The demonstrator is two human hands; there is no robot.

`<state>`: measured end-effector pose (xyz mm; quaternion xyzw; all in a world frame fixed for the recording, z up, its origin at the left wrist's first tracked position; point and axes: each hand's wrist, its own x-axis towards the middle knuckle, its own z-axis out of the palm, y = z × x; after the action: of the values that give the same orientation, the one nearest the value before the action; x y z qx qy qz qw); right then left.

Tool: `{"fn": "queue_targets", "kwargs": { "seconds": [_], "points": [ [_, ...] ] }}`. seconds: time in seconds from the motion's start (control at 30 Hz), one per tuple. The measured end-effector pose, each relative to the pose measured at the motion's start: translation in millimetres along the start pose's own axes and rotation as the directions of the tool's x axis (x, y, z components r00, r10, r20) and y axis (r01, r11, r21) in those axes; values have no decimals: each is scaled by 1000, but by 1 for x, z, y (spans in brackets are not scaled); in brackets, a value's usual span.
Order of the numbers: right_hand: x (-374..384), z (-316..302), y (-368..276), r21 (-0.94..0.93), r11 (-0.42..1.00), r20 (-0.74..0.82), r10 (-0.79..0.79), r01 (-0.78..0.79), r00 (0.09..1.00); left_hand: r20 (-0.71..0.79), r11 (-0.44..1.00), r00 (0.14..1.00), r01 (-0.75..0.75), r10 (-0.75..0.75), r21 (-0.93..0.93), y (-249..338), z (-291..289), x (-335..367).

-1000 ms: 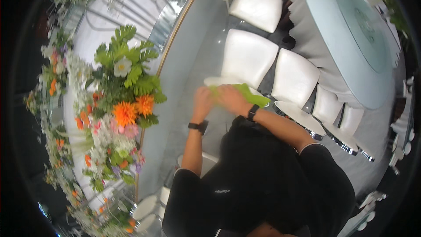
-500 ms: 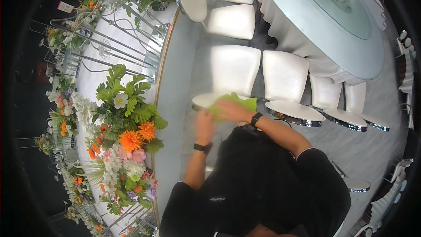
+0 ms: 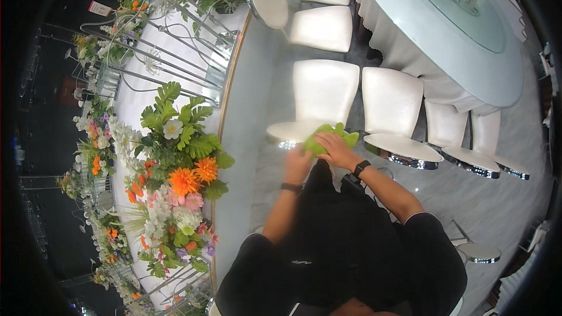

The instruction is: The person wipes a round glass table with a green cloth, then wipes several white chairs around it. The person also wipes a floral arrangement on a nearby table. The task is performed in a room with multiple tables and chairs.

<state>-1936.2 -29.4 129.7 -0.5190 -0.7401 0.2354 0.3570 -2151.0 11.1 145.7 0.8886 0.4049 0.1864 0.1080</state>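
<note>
A lime-green cloth [image 3: 316, 143], crumpled and wavy along its upper edge, is between my hands in front of my body. My right hand [image 3: 335, 147] is closed over it, fingers bent across its front. My left hand [image 3: 299, 161] meets the cloth's left side; motion blurs its fingers, so its grip is unclear. Both wrists carry dark bands. Just beyond the hands is a white chair, with its rounded back [image 3: 287, 131] edged in shiny trim and its pale padded seat [image 3: 325, 90] farther off.
A raised white platform [image 3: 132, 111] on the left bears a large flower arrangement [image 3: 184, 181] and metal rod stands [image 3: 170, 52]. More white chairs [image 3: 392, 99] line a round table [image 3: 404, 23] with a glass turntable [image 3: 456, 6] and pale skirting. Another chair [image 3: 480, 251] stands at lower right.
The cloth and both hands have shifted slightly right in the picture, as has the whole scene. More of the cloth now bunches up above my right hand, and that hand is sharper.
</note>
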Motion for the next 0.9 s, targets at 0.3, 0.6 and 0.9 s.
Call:
{"fn": "queue_targets", "kwargs": {
  "seconds": [0.3,0.6,0.9],
  "points": [
    [30,21,1,-58,998,52,42,-39,998,47,990,992,-115,119,-75,-54,1,8],
    [139,51,-47,24,991,153,123,-128,980,13,972,998,-57,61,-226,-157,-51,34],
    [255,138,-61,-131,966,185,246,-225,951,111,912,993,87,-46,-402,-273,-75,66]
  ]
}}
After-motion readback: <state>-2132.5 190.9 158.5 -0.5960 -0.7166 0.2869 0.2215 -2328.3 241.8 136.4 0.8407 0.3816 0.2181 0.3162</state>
